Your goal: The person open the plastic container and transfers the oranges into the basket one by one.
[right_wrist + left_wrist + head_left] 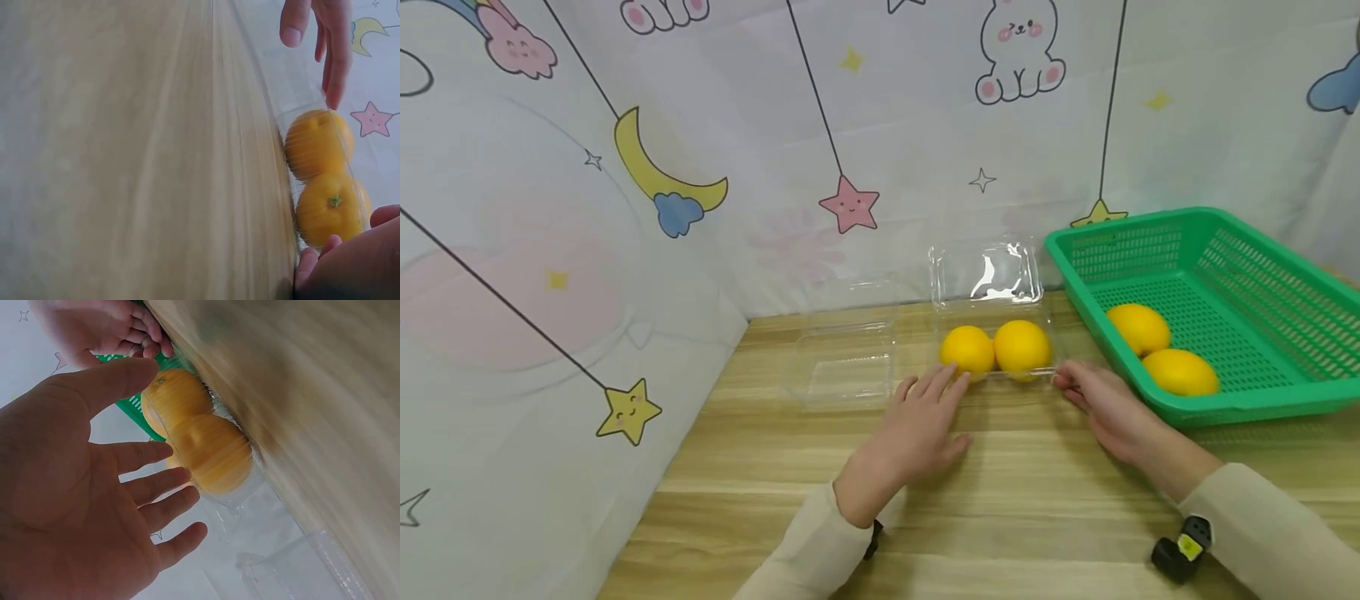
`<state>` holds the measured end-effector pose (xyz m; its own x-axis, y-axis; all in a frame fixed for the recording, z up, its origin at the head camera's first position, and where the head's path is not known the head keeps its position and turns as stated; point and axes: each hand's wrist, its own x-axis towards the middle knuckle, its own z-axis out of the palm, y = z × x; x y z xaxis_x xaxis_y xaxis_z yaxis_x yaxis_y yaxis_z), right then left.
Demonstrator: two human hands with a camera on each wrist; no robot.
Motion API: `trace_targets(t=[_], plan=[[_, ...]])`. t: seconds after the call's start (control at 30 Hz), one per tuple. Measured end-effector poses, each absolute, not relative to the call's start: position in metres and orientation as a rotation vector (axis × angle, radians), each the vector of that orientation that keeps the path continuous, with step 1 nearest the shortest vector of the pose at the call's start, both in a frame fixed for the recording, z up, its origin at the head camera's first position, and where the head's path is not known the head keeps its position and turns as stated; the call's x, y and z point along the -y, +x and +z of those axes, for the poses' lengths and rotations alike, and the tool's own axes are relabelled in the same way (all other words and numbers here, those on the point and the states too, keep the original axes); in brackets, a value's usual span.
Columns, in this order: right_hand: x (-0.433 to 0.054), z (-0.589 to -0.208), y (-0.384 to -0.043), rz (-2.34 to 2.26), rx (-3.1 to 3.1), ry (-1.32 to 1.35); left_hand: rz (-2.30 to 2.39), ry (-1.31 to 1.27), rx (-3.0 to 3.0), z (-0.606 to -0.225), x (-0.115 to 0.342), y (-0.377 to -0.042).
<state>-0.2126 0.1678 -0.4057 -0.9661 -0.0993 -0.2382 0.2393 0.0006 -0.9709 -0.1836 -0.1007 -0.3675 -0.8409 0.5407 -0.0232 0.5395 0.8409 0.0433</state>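
Two oranges (1022, 346) sit side by side in a clear plastic clamshell box (988, 307) whose lid stands raised at the back. My left hand (917, 433) is at the box's front left, fingers spread and nearly straight, fingertips right at the nearer orange (967, 350). In the left wrist view, the palm of this left hand (94, 494) shows with nothing in it. At the front right corner, my right hand (1105, 408) pinches the box's edge between thumb and curled fingers. The right wrist view shows its fingers (309, 259) low at the box's end, beside an orange (331, 209).
A green plastic basket (1247, 408) stands at the right, close to my right hand, with two more oranges (1180, 372) inside. Left of the filled box is another clear box (846, 379), lid raised. A printed white cloth (910, 133) hangs behind the wooden table (1000, 517).
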Motion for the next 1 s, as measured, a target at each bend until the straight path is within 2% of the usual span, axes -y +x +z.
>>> trace_targets(t=[0.27, 0.47, 0.6, 0.73, 1.0], plan=[[-0.172, -0.395, -0.200, -1.833, -2.219, 0.136, 0.023, 0.884, -2.990, -0.374, 0.103, -0.180], [-0.166, -0.390, -0.186, -1.669, -2.370, -0.088, 0.082, 0.854, -3.020, -0.377, 0.103, -0.177], [-0.155, -0.383, -0.181, -1.584, -2.589, -0.343, 0.212, 0.847, -3.031, -0.379, 0.102, -0.176], [-0.141, -0.374, -0.187, -1.499, -2.803, -0.549, 0.387, 0.836, -3.031, -0.382, 0.103, -0.176], [-0.117, -0.374, -0.219, -1.439, -2.970, -0.640, 0.726, 0.749, -2.917, -0.389, 0.105, -0.177]])
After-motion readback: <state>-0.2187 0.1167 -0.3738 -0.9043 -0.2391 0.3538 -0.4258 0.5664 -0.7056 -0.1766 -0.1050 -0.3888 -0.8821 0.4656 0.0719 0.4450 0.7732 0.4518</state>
